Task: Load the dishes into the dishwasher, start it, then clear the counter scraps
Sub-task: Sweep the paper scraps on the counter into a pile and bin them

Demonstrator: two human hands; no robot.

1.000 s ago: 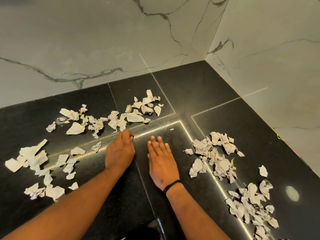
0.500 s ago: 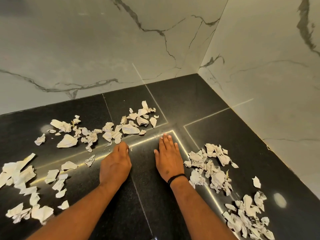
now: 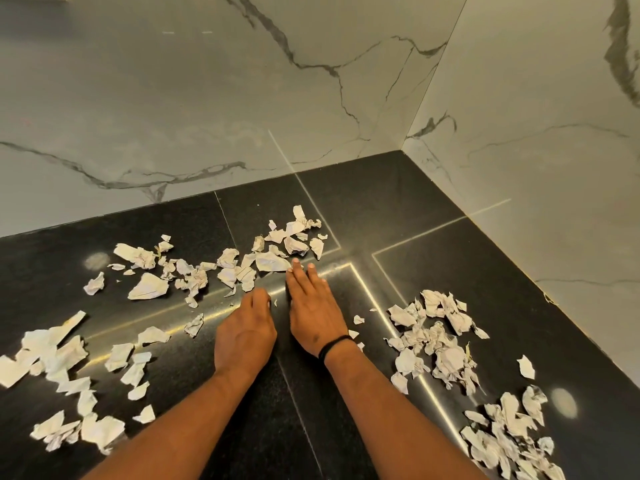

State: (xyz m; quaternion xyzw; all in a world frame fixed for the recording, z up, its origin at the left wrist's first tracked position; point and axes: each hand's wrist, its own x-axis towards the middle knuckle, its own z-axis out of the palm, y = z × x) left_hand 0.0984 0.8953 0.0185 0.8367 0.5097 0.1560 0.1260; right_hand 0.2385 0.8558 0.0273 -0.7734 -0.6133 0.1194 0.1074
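Right hand [image 3: 313, 306] lies flat on the counter [image 3: 433, 258], fingers straight and close together, palm down. Its fingertips touch the near edge of the paper scraps beyond the hands [image 3: 270, 252]. A black band [image 3: 333, 345] sits at that wrist.

Left hand [image 3: 244, 332] rests just beside the right one, knuckles up, fingers curled under toward the counter. Whether it pinches a small piece cannot be told; the fingertips are hidden.

Scraps lie on all sides of the hands. One spread runs from beyond the fingertips away to the left. A second group lies to the left of the left forearm [image 3: 62, 368], reaching the frame edge. A third, the pile to the right of the right wrist [image 3: 436, 344], sits near it but apart, and a fourth lies further right and nearer the person [image 3: 509, 434]. A few loose bits lie just beside the right wrist. No dishes or dishwasher are in view; judgement: the scrap-clearing step is in hand, and nearly all the paper is left to gather.

Recommendation for the step: keep the right palm flat and low, and use its outer edge as a blade to draw the far spread toward the body. The left hand should open and cup as a stop, so that pieces collect between the two. The scraps are light and crumpled; fast sweeps are likely to scatter them. Merge the groups into one heap before lifting.
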